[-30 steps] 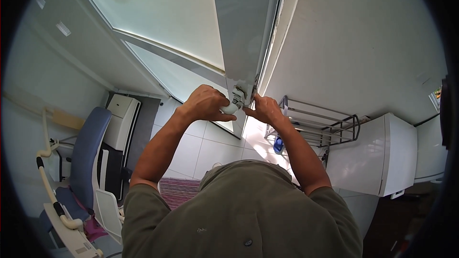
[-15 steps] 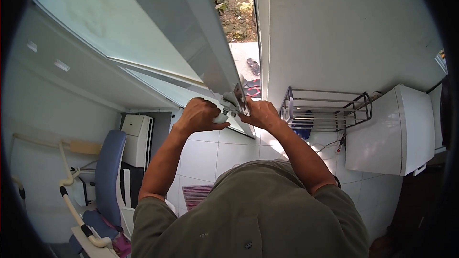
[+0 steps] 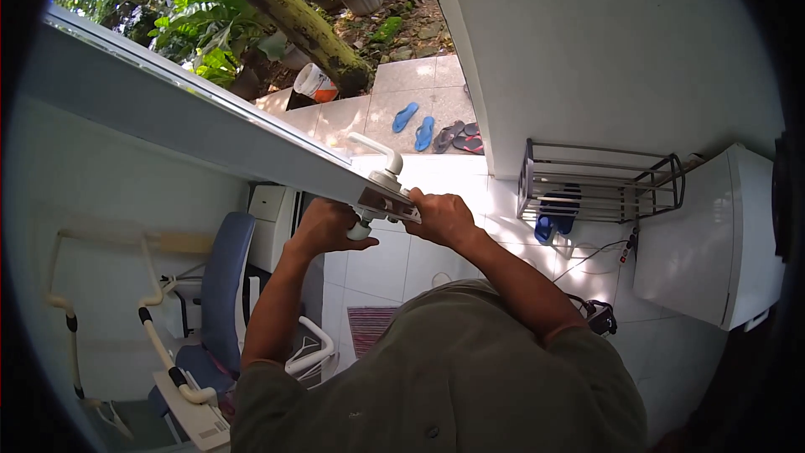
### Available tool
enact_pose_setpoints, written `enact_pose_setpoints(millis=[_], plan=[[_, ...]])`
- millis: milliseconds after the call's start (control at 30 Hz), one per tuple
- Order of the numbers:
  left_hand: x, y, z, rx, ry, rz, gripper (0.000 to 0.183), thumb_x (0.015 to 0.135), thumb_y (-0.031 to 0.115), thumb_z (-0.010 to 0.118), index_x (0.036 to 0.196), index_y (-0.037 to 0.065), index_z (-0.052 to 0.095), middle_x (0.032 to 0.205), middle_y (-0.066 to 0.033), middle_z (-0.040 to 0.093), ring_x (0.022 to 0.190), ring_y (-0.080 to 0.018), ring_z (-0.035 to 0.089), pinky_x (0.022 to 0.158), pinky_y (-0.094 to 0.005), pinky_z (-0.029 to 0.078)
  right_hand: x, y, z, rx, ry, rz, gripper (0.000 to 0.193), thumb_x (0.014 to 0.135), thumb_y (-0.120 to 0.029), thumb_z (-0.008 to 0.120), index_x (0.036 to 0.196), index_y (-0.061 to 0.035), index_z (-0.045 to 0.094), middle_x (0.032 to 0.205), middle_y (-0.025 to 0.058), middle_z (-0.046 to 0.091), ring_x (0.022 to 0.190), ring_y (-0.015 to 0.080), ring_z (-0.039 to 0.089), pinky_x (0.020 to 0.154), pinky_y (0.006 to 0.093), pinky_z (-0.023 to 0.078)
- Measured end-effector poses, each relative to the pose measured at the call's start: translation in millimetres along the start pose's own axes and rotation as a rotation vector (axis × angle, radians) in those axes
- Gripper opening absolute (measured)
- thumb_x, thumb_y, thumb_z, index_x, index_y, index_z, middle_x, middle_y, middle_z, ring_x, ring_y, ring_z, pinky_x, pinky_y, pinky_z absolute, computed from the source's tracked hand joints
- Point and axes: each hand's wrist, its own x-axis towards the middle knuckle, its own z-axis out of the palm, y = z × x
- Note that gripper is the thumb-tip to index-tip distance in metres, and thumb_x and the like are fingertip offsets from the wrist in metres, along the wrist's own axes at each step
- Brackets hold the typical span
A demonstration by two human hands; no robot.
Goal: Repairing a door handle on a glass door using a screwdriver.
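A white door [image 3: 201, 122] stands open across the left half. My left hand [image 3: 325, 225] is closed around the pale door handle [image 3: 360, 231] on its near side. On the door's far side a white lever handle [image 3: 387, 151] sticks out. The door's narrow edge carries a metal latch plate [image 3: 387, 201]. At the right end of that plate is my right hand [image 3: 443, 216], fingers curled and pressed on the door edge. Its fingertips are partly hidden.
Beyond the doorway lie blue flip-flops [image 3: 423, 132], dark sandals [image 3: 453, 136], a bucket [image 3: 314, 84] and a tree trunk [image 3: 293, 17]. Right stand a metal rack [image 3: 604, 180] and a white cabinet [image 3: 692, 235]. Left is a blue-padded seat [image 3: 222, 285]; a striped mat [image 3: 369, 327] lies on the floor.
The door has swung wider, its far end moving left, so more of the yard and footwear shows. Both hands have stayed on it, shifting slightly downward in view.
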Motion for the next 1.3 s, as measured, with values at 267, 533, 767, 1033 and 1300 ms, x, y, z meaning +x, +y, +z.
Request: enact_pose_setpoints(millis=[267, 533, 767, 1033, 1300], plan=[[-5.9, 9.4, 0.1, -0.058, 0.012, -0.128, 0.038, 0.062, 0.042, 0.075, 0.054, 0.009, 0.06, 0.054, -0.0026, 0.057, 0.047, -0.0204, 0.05, 0.054, -0.0298, 0.042, 1.4, 1.0, -7.6, -0.033, -0.012, -0.03, 0.036, 0.073, -0.03, 0.065, 0.094, -0.0078, 0.045, 0.062, 0.0088, 0.061, 0.053, 0.025, 0.062, 0.048, 0.0322, 0.046], [-1.6, 10.9, 11.3, -0.015, 0.108, -0.067, 0.04, 0.061, 0.04, 0.077, 0.05, 0.008, 0.056, 0.051, -0.0022, 0.052, 0.046, -0.0214, 0.048, 0.052, -0.0291, 0.041, -0.2, -2.0, -11.0, -0.061, -0.044, 0.068, 0.04, 0.072, -0.032, 0.066, 0.096, -0.0085, 0.044, 0.061, 0.0116, 0.06, 0.054, 0.0325, 0.06, 0.051, 0.0389, 0.047], [3.2, 10.6, 10.3, -0.048, 0.157, -0.062, 0.039, 0.062, 0.04, 0.076, 0.051, 0.008, 0.057, 0.05, -0.0026, 0.054, 0.044, -0.0213, 0.048, 0.051, -0.0288, 0.04, -3.6, -0.8, -9.8, -0.085, -0.018, 0.106, 0.042, 0.073, -0.033, 0.066, 0.099, -0.0085, 0.044, 0.06, 0.0127, 0.059, 0.054, 0.0339, 0.059, 0.051, 0.0403, 0.047], [10.1, 8.2, 8.7, -0.051, 0.108, -0.087, 0.038, 0.062, 0.04, 0.074, 0.052, 0.008, 0.058, 0.05, -0.0036, 0.055, 0.043, -0.0232, 0.047, 0.05, -0.0292, 0.04, -5.4, -2.7, -9.8, -0.1, -0.021, 0.159, 0.044, 0.072, -0.033, 0.066, 0.102, -0.0078, 0.046, 0.059, 0.0135, 0.059, 0.053, 0.0334, 0.06, 0.051, 0.0404, 0.046], [14.3, 5.9, 31.0, -0.13, 0.164, -0.141, 0.036, 0.062, 0.04, 0.072, 0.052, 0.008, 0.059, 0.05, -0.0037, 0.055, 0.042, -0.0237, 0.046, 0.049, -0.0295, 0.039, -2.9, -6.1, -15.6, -0.125, -0.035, 0.179, 0.042, 0.072, -0.033, 0.065, 0.098, -0.0063, 0.047, 0.06, 0.0136, 0.06, 0.054, 0.0335, 0.06, 0.051, 0.0404, 0.046]])
